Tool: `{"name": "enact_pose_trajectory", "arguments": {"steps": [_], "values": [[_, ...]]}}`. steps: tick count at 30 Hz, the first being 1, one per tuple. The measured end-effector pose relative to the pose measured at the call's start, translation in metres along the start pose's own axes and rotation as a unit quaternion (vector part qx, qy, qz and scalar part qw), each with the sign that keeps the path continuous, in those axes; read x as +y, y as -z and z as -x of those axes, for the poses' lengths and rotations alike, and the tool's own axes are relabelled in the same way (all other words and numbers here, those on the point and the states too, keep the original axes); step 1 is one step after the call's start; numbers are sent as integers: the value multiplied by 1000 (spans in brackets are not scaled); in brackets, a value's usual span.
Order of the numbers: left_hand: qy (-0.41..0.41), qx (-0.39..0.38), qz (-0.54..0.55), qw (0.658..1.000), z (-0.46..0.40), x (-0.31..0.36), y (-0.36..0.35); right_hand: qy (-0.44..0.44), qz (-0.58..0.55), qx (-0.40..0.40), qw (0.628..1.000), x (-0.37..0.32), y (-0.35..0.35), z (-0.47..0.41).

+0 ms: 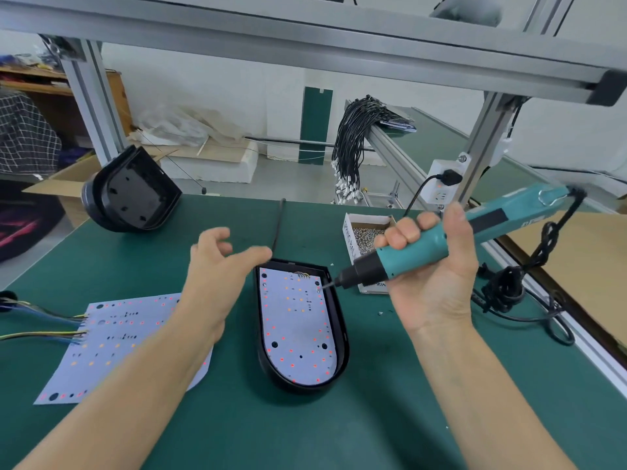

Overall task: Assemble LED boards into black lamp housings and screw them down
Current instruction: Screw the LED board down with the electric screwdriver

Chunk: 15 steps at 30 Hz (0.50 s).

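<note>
Right hand (431,266) gripping screwdriver (417,251) — bit on LED board (297,330)

Your left hand (217,266) and right hand (431,266) are bare, no gloves or rings showing; both forearms look uncovered, any sleeves perhaps beyond the frame.

bare mat (210,432) nearside, screw box (364,232) right of housing (341,320)

A white LED board (295,327) dotted with red and amber LEDs sits flat inside the open black lamp housing (341,330) on the table (390,401).
</note>
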<state>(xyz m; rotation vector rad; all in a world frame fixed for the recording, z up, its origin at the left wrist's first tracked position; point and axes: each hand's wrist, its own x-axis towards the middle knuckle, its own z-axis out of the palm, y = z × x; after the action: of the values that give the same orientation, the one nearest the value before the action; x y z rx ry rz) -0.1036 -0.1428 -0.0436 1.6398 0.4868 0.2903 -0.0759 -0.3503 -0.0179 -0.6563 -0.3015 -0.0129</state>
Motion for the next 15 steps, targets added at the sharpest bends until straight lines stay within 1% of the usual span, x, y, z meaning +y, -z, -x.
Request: {"name": "enact_pose_trajectory", "arguments": {"steps": [3, 6, 11, 15], "values": [[69, -72, -56, 993, 8, -17, -5, -39, 23, 9, 999, 9, 8, 12], [97, -111, -93, 985, 10, -25, -10, -67, 48, 12, 997, 16, 15, 23], [98, -164, -123, 974, 7, -30, -16, -91, 70, 8, 993, 23, 19, 34], [84, -169, -124, 974, 6, -30, -15, -103, 82, 6, 991, 27, 18, 36]]}}
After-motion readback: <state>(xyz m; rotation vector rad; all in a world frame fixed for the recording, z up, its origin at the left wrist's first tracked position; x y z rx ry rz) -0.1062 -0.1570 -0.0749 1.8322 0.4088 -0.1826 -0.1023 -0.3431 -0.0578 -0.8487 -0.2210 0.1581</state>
